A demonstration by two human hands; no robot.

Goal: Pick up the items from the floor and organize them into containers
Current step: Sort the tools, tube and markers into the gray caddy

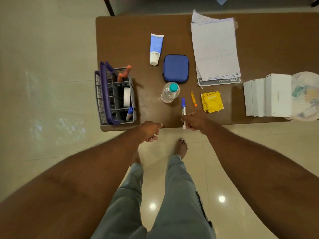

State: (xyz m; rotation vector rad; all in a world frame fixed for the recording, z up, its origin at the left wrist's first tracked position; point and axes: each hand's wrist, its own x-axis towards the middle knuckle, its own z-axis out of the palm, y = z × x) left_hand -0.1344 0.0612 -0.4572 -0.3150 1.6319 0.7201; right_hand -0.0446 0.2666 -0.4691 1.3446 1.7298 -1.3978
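Observation:
My right hand [196, 120] grips a white marker with a blue cap [183, 107] at the front edge of the brown table [131, 40]. My left hand [151, 131] hangs just off the table's front edge with loosely curled fingers and holds nothing. At the table's left stands a grey divided basket with purple handles [103, 99]. It holds an orange tool [124, 73], a white tape roll [126, 97] and another blue-capped marker [129, 113].
On the table lie a blue-white tube [155, 49], a blue zip case [176, 68], a clear bottle with a teal cap [170, 92], an orange pen [193, 98], yellow sachets [212, 101], papers [214, 49], white boxes [269, 97] and a clear bin [306, 95]. My bare feet stand on glossy tile.

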